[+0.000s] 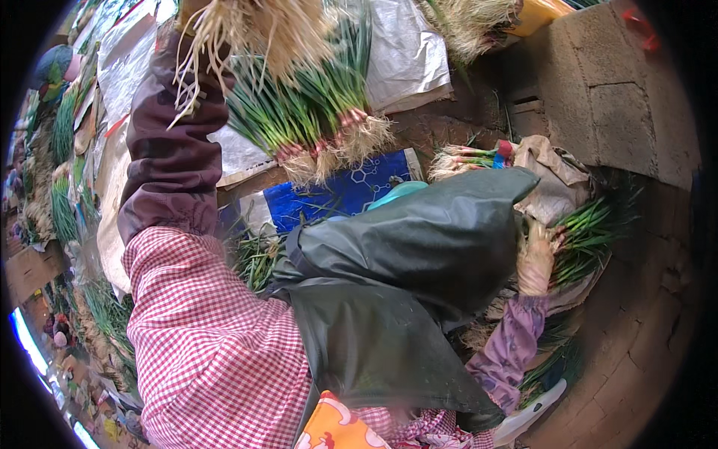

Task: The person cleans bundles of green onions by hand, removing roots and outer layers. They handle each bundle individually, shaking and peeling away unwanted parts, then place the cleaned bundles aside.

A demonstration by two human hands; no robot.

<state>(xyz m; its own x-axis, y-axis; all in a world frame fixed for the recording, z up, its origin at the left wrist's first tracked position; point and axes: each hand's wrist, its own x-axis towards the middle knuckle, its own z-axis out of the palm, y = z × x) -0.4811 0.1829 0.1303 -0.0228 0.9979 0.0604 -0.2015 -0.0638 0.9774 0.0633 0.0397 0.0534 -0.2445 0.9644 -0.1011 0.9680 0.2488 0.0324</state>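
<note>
At the top edge, a large clump of pale roots (pixel 269 33) hangs close to the camera, over the end of my dark left sleeve. Only a sliver of my left hand (pixel 189 15) seems to show beside the roots; its fingers are hidden. At the right, my right hand (pixel 535 261) is closed around the root end of a bunch of green scallions (pixel 583 238), partly hidden by its own back. Several scallion bunches (pixel 320 120) with pink bases and bushy roots lie between my arms, on white sheeting and a blue printed sheet (pixel 353 185).
A small scallion bunch (pixel 465 160) with a red and blue band lies by a crumpled tan sack (pixel 552 179). My dark green apron (pixel 404 241) covers my bent legs. Rooted bundles (pixel 471 28) lie at the top, beside paving slabs (pixel 606 84). A person in a cap (pixel 54 66) is far left.
</note>
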